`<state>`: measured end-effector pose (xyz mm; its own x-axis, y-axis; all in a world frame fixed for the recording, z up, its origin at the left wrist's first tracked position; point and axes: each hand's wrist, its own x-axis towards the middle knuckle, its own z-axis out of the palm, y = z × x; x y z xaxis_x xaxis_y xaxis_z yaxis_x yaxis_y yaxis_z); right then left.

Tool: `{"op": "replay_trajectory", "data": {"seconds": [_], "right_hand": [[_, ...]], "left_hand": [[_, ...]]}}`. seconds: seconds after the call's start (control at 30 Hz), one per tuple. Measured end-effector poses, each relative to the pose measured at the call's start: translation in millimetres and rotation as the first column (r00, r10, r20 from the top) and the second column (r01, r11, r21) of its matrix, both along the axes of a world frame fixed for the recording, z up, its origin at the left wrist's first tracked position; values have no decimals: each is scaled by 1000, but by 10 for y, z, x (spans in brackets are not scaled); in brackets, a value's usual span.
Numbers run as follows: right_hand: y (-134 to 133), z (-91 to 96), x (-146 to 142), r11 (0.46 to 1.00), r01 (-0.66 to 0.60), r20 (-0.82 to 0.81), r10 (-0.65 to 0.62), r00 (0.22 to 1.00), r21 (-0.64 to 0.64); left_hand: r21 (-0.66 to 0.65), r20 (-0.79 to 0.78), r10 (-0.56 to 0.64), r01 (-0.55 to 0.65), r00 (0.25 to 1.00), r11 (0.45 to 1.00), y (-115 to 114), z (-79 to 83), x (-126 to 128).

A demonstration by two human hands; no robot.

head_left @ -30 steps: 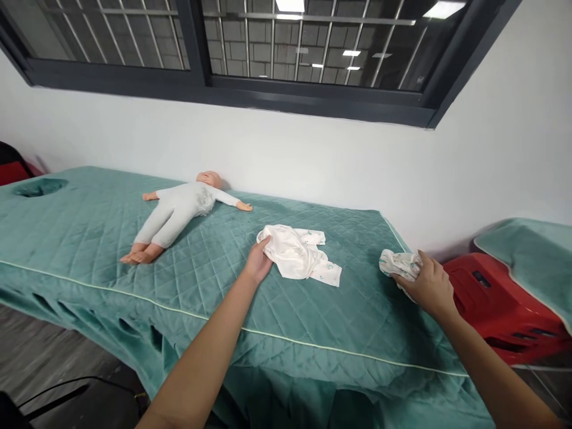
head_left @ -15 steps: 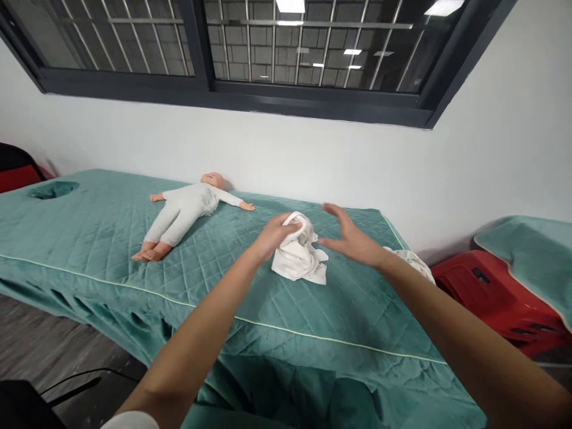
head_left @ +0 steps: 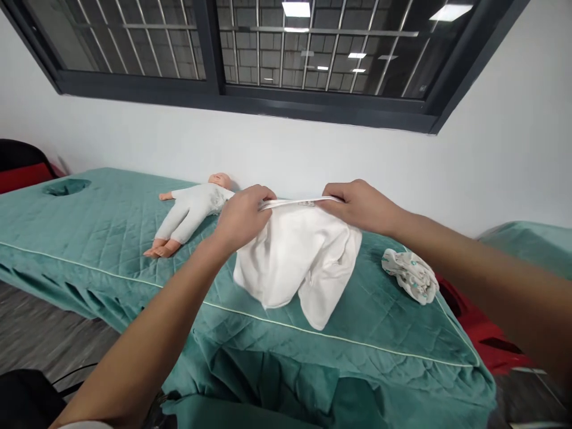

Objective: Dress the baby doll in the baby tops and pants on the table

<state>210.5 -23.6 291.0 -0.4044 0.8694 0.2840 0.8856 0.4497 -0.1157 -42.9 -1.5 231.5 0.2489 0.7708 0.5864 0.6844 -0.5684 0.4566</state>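
Observation:
Both my hands hold up a white baby garment point(head_left: 295, 256) by its top edge above the green quilted bed point(head_left: 111, 238). My left hand point(head_left: 243, 215) pinches the left end of that edge and my right hand point(head_left: 360, 205) pinches the right end. The cloth hangs down between them and its lower part rests on the bed. A baby doll point(head_left: 192, 208) in a white suit lies on its back at the far side of the bed, left of my left hand. A small crumpled printed cloth point(head_left: 409, 274) lies on the bed to the right of my right hand.
A white wall with a dark-framed window point(head_left: 250, 53) runs behind the bed. A red plastic stool point(head_left: 478, 333) stands right of the bed, with a second green-covered bed point(head_left: 531, 244) beyond it. The bed has a face hole point(head_left: 67, 186) at its far left.
My right hand let go of the printed cloth, which now lies on the bed. Both hands took the white garment and lifted it, spreading its top edge between them.

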Motion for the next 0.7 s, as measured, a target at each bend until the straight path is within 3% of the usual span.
{"op": "replay_trajectory", "data": {"seconds": [0.1,0.2,0.37,0.53,0.63,0.7], "right_hand": [[-79,-43,111,987,121,187,-140,972,109],[-152,-139,299,974,164,240,-199,950,159],[-291,-325,646,967,251,-53,-249,967,45],[-302,-447,849,893,434,-292,-450,844,-122],[-113,-580,974,860,470,-252,-508,823,-199],[73,-783,1034,863,456,-175,-494,852,-217]], "left_hand": [[75,22,82,-83,996,994,50,-75,-102],[87,96,72,-80,993,993,94,-119,-188],[-7,216,142,-144,966,990,166,-296,-329],[-58,-71,318,-322,945,945,295,-392,-375],[-160,-159,295,-319,942,934,500,-492,-311],[-215,-161,279,-309,947,926,647,-651,-200]]}}
